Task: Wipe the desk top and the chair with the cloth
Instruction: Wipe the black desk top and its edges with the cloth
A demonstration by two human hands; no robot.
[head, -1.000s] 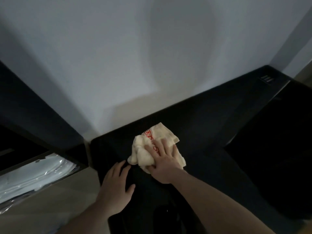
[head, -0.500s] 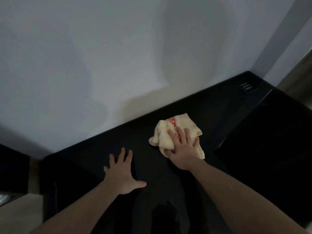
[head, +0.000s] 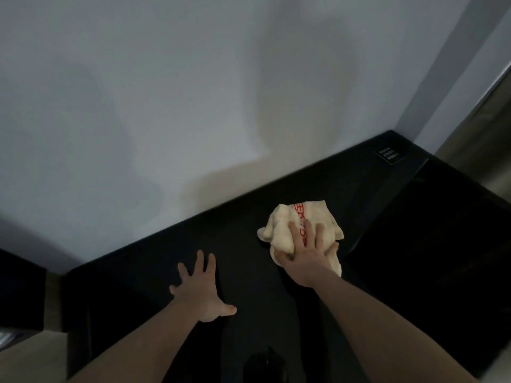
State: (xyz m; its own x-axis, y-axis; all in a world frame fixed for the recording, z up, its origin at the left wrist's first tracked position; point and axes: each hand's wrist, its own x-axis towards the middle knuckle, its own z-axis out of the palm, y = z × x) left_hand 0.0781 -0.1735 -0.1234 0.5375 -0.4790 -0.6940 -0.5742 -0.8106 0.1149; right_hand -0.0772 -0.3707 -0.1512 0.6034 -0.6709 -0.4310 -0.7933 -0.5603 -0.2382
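A cream cloth [head: 284, 225] with red lettering lies bunched on the black desk top [head: 226, 233], close to the white wall. My right hand [head: 307, 255] presses flat on the cloth with fingers spread over it. My left hand [head: 200, 290] rests palm down on the bare desk top to the left of the cloth, fingers apart, holding nothing. The room is dim. No chair is clearly visible.
The white wall [head: 193, 106] runs along the desk's back edge. A socket panel [head: 390, 155] sits flush in the desk's far right corner. A lower black surface [head: 431, 250] adjoins the desk on the right. A dark object [head: 264, 366] shows at the bottom edge.
My right hand has slid the cloth to the right along the desk top. My left hand has shifted right onto the desk and spread its fingers. The view has turned right.
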